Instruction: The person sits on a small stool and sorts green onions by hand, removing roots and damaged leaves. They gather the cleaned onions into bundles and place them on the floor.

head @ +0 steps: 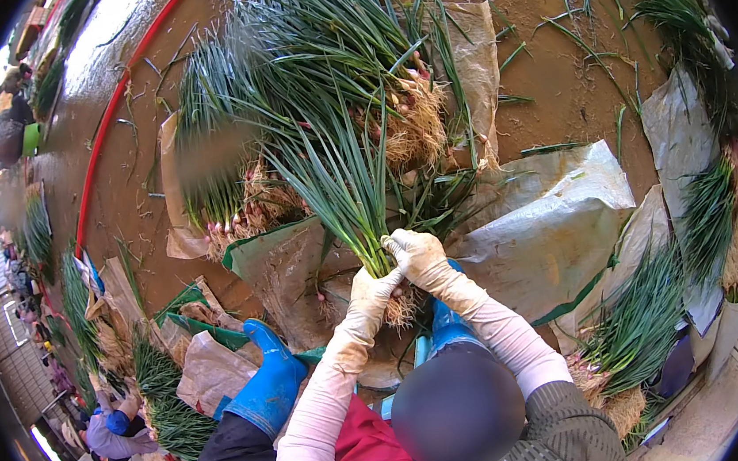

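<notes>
Pale, soiled gloves cover both hands. My left hand (370,295) is wrapped around the lower stems of a bunch of spring onions (355,208), whose leaves fan out away from me. Below the grip hang the bunch's pale roots (401,310), with reddish bulbs partly hidden by the gloves. My right hand (421,259) presses against the right side of the same bunch, its bent fingers closed at the stems. Beyond both hands lies a large heap of spring onions (319,55), with tangled roots (417,126) towards its right side.
Woven plastic sheets (541,214) cover the ground ahead, over wet brown floor (566,65). A red hose (106,116) curves along the left. Blue boots (269,373) flank the work spot. More spring onions (644,317) lie at right. Another person (111,428) crouches at lower left.
</notes>
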`<state>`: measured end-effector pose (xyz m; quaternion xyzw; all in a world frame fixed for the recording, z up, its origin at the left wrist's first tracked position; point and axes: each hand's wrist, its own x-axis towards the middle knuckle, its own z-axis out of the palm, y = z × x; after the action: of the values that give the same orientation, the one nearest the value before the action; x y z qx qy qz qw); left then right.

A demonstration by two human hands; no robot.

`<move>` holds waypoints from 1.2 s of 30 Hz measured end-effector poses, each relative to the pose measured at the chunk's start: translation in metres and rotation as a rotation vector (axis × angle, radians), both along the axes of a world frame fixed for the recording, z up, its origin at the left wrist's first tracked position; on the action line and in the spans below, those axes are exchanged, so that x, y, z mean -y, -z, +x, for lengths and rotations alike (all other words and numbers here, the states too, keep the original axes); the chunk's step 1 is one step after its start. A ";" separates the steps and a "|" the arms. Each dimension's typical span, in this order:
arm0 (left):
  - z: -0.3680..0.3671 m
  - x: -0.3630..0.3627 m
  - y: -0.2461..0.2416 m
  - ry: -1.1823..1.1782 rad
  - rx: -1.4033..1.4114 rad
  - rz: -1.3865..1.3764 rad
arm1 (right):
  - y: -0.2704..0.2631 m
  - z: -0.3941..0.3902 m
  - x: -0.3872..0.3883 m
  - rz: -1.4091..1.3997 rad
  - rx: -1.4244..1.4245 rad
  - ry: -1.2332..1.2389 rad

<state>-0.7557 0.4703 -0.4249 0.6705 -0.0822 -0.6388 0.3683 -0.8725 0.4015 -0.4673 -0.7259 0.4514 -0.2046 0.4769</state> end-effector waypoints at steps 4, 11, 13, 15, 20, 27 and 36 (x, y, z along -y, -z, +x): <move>-0.004 0.003 -0.001 0.073 0.201 0.112 | 0.012 0.009 -0.008 -0.172 -0.209 -0.117; -0.004 0.010 -0.043 -0.115 -0.217 -0.021 | 0.034 -0.032 0.105 0.184 0.262 0.756; 0.018 0.007 -0.059 -0.135 -0.205 -0.060 | 0.038 -0.055 0.153 -0.291 -0.321 0.632; 0.046 0.001 -0.073 -0.147 -0.171 -0.155 | 0.049 -0.056 0.184 -0.391 -0.671 0.580; 0.107 -0.017 -0.074 -0.297 -0.176 -0.391 | 0.063 -0.044 0.195 -0.021 -0.725 0.481; 0.138 -0.032 -0.062 -0.464 -0.224 -0.349 | 0.020 -0.009 0.018 -0.181 -0.003 0.197; 0.147 -0.036 -0.066 -0.585 -0.451 -0.508 | 0.009 0.050 0.048 -0.291 -0.312 -0.198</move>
<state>-0.6089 0.5066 -0.3588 0.3977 0.0388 -0.5976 0.6951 -0.8220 0.3540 -0.4764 -0.8506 0.4120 -0.1054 0.3094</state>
